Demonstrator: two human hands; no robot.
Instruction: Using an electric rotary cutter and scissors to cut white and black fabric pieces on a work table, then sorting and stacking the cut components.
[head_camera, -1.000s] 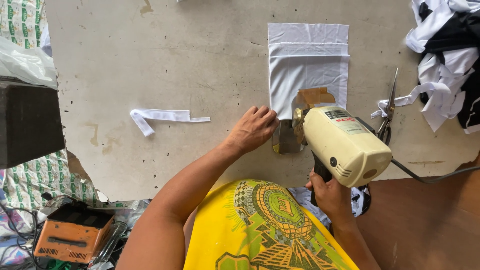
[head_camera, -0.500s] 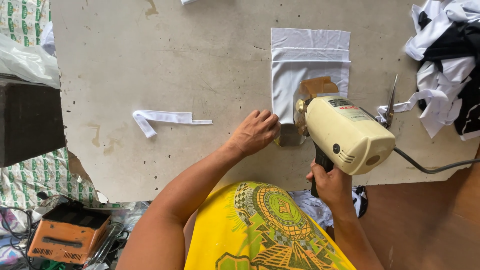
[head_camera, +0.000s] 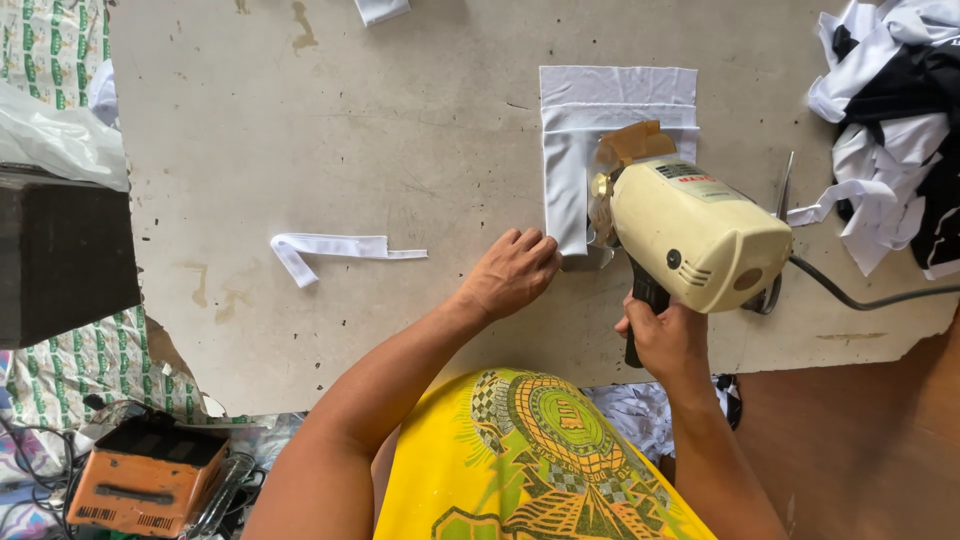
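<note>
White fabric piece (head_camera: 600, 150) lay toward the table's (head_camera: 300, 150) far edge. Your right hand (head_camera: 662, 338) gripped the cream cutter's (head_camera: 695, 232) handle; your left hand (head_camera: 515, 272) lay flat, pinning the cloth's near corner steady beside the blade.
</note>
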